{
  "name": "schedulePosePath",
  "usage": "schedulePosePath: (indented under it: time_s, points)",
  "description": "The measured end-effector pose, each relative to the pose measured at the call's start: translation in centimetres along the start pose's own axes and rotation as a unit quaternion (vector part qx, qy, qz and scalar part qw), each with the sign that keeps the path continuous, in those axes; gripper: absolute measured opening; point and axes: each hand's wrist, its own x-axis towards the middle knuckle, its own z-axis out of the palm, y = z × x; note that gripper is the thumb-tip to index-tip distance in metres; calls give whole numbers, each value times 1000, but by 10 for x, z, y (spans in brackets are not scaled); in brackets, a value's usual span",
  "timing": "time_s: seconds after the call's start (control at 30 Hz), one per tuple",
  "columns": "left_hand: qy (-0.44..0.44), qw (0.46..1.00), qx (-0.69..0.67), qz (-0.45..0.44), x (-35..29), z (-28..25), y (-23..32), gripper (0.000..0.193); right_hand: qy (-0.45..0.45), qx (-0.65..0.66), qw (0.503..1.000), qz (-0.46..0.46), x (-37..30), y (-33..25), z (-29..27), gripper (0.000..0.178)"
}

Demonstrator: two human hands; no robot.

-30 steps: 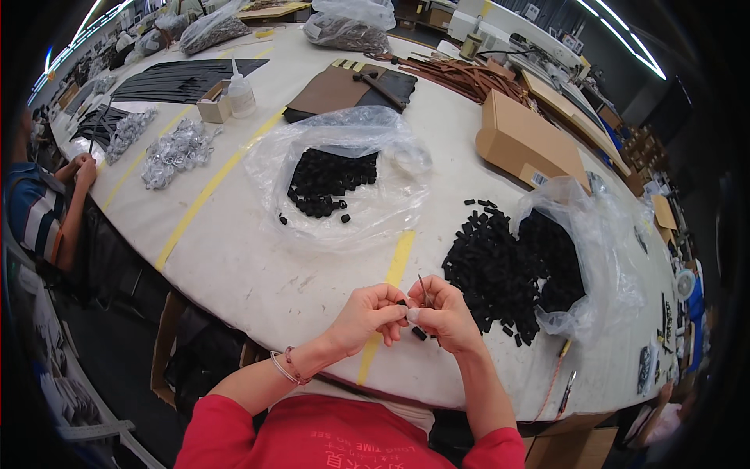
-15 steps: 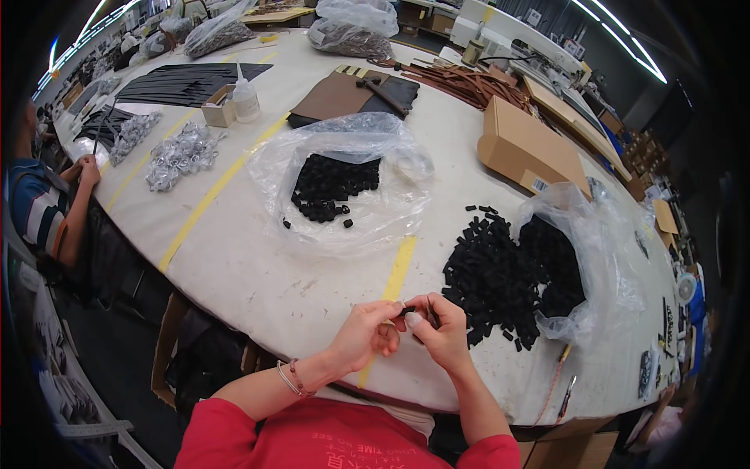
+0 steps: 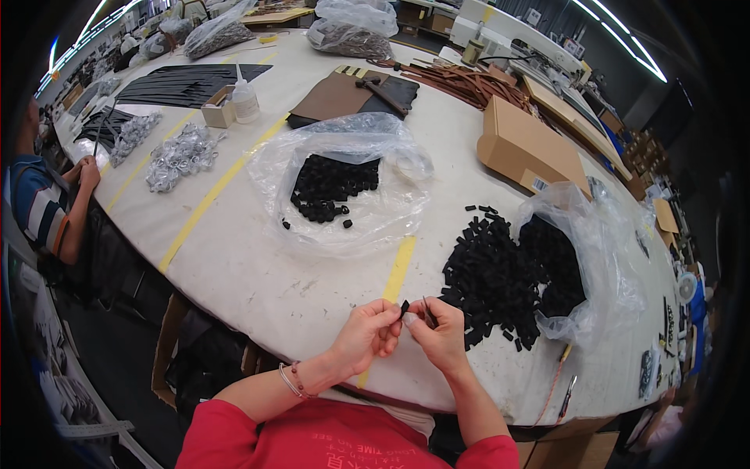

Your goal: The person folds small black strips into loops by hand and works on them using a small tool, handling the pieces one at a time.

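Close together over the table's near edge, my left hand (image 3: 369,334) and my right hand (image 3: 439,332) work at one spot. A small black piece (image 3: 405,308) is pinched in my left fingertips, upright and touching the right thumb. Between my right thumb and fingers sits a thin dark tool (image 3: 427,308), its kind too small to tell. Just right of my right hand spreads a heap of small black tube-like pieces (image 3: 486,273), spilling from a clear plastic bag (image 3: 613,273). Ahead of my hands, another opened clear bag (image 3: 269,176) holds more small black pieces (image 3: 337,181).
A cardboard box (image 3: 527,144) stands far right; a hammer (image 3: 384,94) rests on dark sheets beyond the bags. A glue bottle (image 3: 245,102) and piled metal rings (image 3: 183,159) are at left. Snips (image 3: 568,397) lie near right. A co-worker (image 3: 47,203) sits at the left edge.
The black piece has come up into clearer view between my fingertips. My left fingers have curled in more, and the thin tool in my right hand now stands more upright.
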Motion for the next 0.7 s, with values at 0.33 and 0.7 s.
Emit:
schedulePosePath:
  time_s: [0.33, 0.7]
  points:
    - [48, 740, 540, 397, 2, 4, 2, 9, 35, -19, 999, 32, 1, -5, 3, 7]
    - [-46, 974, 211, 71, 9, 9, 25, 11, 84, -274, 911, -297, 7, -8, 0, 15]
